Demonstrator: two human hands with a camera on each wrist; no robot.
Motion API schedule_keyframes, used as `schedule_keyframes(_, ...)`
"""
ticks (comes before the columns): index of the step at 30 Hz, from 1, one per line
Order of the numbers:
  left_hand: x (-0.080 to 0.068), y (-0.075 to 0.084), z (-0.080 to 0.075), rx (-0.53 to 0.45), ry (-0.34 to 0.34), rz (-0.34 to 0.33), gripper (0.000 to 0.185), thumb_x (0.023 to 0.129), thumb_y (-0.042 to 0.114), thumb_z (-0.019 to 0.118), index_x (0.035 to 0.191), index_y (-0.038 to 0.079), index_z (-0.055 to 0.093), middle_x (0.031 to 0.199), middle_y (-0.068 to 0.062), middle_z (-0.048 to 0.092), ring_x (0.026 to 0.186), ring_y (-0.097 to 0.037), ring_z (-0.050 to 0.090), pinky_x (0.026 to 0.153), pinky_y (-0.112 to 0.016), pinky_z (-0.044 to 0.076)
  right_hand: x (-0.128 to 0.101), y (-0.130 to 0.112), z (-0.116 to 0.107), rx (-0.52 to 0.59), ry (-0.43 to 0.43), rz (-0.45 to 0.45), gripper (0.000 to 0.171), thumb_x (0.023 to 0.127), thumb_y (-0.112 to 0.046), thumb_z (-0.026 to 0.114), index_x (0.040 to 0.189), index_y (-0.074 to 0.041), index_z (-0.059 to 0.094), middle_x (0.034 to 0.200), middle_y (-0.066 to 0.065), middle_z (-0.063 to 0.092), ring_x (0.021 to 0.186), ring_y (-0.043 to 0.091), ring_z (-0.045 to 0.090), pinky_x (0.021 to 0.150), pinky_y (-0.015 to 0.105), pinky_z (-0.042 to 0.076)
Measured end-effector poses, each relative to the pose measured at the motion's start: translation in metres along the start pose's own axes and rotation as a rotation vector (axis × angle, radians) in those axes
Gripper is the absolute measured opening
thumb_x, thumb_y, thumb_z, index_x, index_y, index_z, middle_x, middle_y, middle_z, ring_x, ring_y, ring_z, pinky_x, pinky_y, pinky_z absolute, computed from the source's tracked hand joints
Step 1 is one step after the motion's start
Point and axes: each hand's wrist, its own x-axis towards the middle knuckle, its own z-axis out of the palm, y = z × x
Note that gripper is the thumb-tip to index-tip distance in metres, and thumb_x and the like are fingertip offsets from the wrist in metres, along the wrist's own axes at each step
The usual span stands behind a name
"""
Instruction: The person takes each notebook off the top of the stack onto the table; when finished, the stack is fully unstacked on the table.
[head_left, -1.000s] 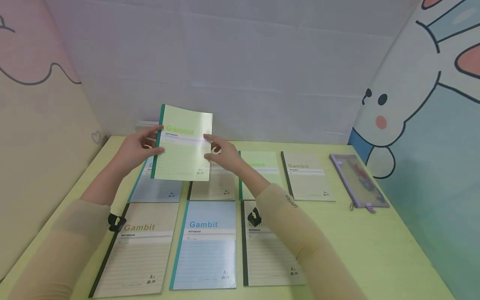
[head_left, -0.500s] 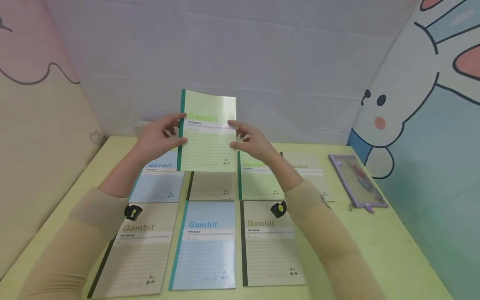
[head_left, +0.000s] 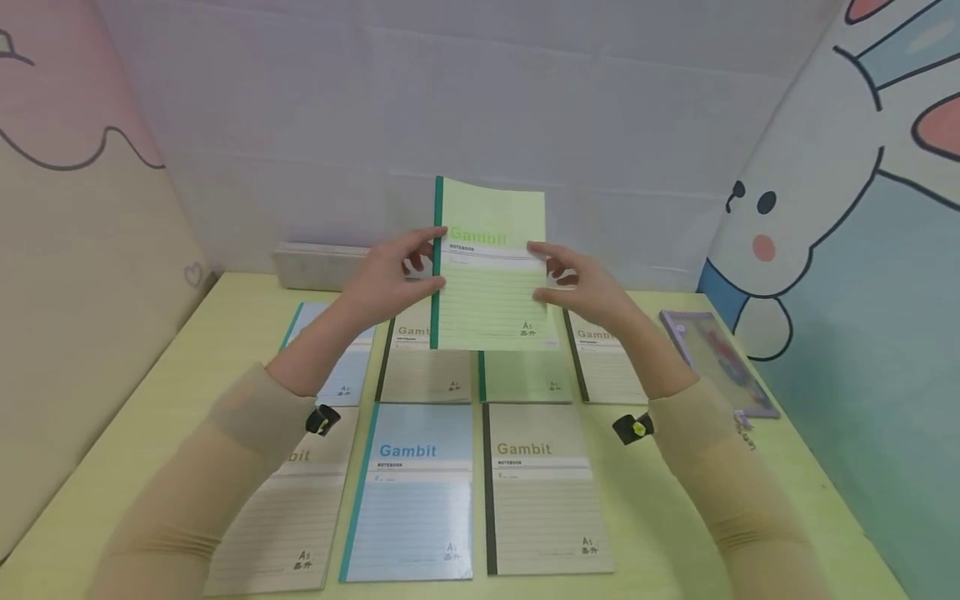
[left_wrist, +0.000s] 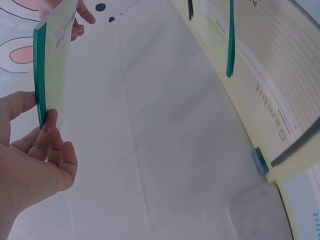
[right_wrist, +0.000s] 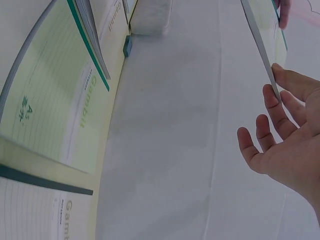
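Note:
A light green Gambit notebook (head_left: 491, 292) with a dark green spine is held upright above the back row, cover facing me. My left hand (head_left: 390, 279) pinches its spine side between thumb and fingers, and my right hand (head_left: 581, 287) pinches the opposite edge. In the left wrist view the thumb and fingertips of the left hand (left_wrist: 40, 155) grip the green spine. The right wrist view has the right hand (right_wrist: 290, 125) holding the thin page edge, its lower fingers loosely bent. Below, another green notebook (head_left: 525, 379) lies partly hidden behind the raised one.
In the back row lie a blue notebook (head_left: 345, 367), a beige one (head_left: 423, 379) and another beige one (head_left: 611, 375). Beige, blue (head_left: 420, 517) and beige (head_left: 547, 517) notebooks form the front row. A purple-edged zip pouch (head_left: 686, 350) lies right; a pale case (head_left: 322, 265) stands by the wall.
Both hands have carried the green notebook to the right and somewhat upward, from over the blue and beige notebooks to over the beige and green ones. The pale case has come into fuller view.

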Motion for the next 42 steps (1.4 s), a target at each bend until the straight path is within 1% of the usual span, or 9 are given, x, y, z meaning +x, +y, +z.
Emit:
schedule_keyframes(4, 0.003, 0.011, 0.014, -0.045, -0.005, 0.042, 0.064, 0.087, 0.019, 0.068, 0.144, 0.021, 0.039, 0.111, -0.002, 0.058, 0.093, -0.021, 0.05, 0.08, -0.037, 0.044, -0.017, 0.0, -0.018, -0.039, 0.022, -0.008, 0.065, 0.085, -0.009, 0.07, 0.143, -0.011, 0.041, 0.11, 0.013, 0.051, 0.103, 0.026, 0.044, 0.101, 0.047, 0.038)
schedule_keyframes(11, 0.004, 0.029, 0.044, -0.147, -0.002, 0.081, 0.067, 0.085, 0.019, 0.071, 0.144, 0.021, 0.039, 0.107, 0.0, 0.062, 0.088, -0.02, 0.05, 0.083, -0.038, 0.045, -0.041, 0.022, -0.044, -0.142, 0.107, 0.038, 0.064, 0.086, -0.021, 0.071, 0.143, -0.024, 0.042, 0.115, 0.008, 0.052, 0.109, 0.023, 0.046, 0.1, 0.049, 0.036)
schedule_keyframes(18, 0.003, 0.045, 0.08, -0.193, -0.049, 0.083, 0.067, 0.085, 0.021, 0.071, 0.144, 0.021, 0.039, 0.105, 0.002, 0.062, 0.087, -0.017, 0.051, 0.081, -0.035, 0.045, -0.079, 0.028, -0.066, -0.203, 0.075, 0.127, 0.066, 0.085, -0.024, 0.071, 0.144, -0.027, 0.04, 0.123, 0.011, 0.051, 0.116, 0.031, 0.046, 0.097, 0.053, 0.035)
schedule_keyframes(22, 0.003, 0.053, 0.101, -0.177, -0.087, 0.071, 0.069, 0.086, 0.022, 0.071, 0.146, 0.02, 0.036, 0.104, 0.003, 0.063, 0.087, -0.016, 0.053, 0.072, -0.027, 0.043, -0.101, 0.034, -0.075, -0.255, 0.03, 0.178, 0.066, 0.086, -0.027, 0.071, 0.144, -0.023, 0.04, 0.122, 0.013, 0.049, 0.117, 0.038, 0.046, 0.093, 0.059, 0.035)
schedule_keyframes(24, 0.002, 0.057, 0.113, -0.175, -0.104, 0.068, 0.071, 0.085, 0.021, 0.071, 0.146, 0.02, 0.035, 0.102, 0.003, 0.062, 0.086, -0.015, 0.052, 0.068, -0.024, 0.041, -0.111, 0.041, -0.078, -0.282, 0.008, 0.185, 0.066, 0.086, -0.027, 0.07, 0.144, -0.021, 0.04, 0.119, 0.013, 0.049, 0.116, 0.044, 0.048, 0.088, 0.056, 0.037)
schedule_keyframes(26, 0.001, 0.061, 0.126, -0.174, -0.121, 0.067, 0.072, 0.085, 0.021, 0.071, 0.147, 0.02, 0.034, 0.1, 0.004, 0.062, 0.082, -0.013, 0.049, 0.064, -0.023, 0.038, -0.12, 0.051, -0.08, -0.305, -0.003, 0.182, 0.065, 0.086, -0.027, 0.07, 0.144, -0.02, 0.041, 0.111, 0.01, 0.05, 0.113, 0.043, 0.051, 0.088, 0.043, 0.04)
schedule_keyframes(31, -0.004, 0.066, 0.163, -0.164, -0.174, 0.068, 0.074, 0.083, 0.023, 0.073, 0.146, 0.018, 0.035, 0.093, 0.007, 0.062, 0.074, -0.008, 0.044, 0.063, -0.019, 0.035, -0.141, 0.077, -0.08, -0.322, -0.034, 0.123, 0.066, 0.085, -0.02, 0.071, 0.143, -0.013, 0.04, 0.097, 0.005, 0.052, 0.095, 0.025, 0.057, 0.082, 0.01, 0.04)
schedule_keyframes(37, -0.018, 0.069, 0.2, -0.11, -0.269, 0.024, 0.077, 0.081, 0.027, 0.075, 0.146, 0.016, 0.035, 0.087, 0.012, 0.06, 0.056, -0.005, 0.04, 0.055, -0.017, 0.036, -0.168, 0.098, -0.078, -0.283, -0.116, 0.167, 0.072, 0.084, -0.023, 0.073, 0.145, -0.015, 0.036, 0.091, 0.005, 0.052, 0.08, 0.011, 0.053, 0.063, 0.021, 0.044)
schedule_keyframes(42, -0.029, 0.073, 0.226, -0.051, -0.293, 0.01, 0.077, 0.079, 0.028, 0.077, 0.144, 0.016, 0.038, 0.083, 0.014, 0.059, 0.056, -0.004, 0.043, 0.054, -0.016, 0.036, -0.188, 0.111, -0.075, -0.292, -0.17, 0.102, 0.075, 0.08, -0.018, 0.075, 0.144, -0.011, 0.037, 0.08, 0.0, 0.05, 0.074, 0.01, 0.051, 0.065, 0.024, 0.046)
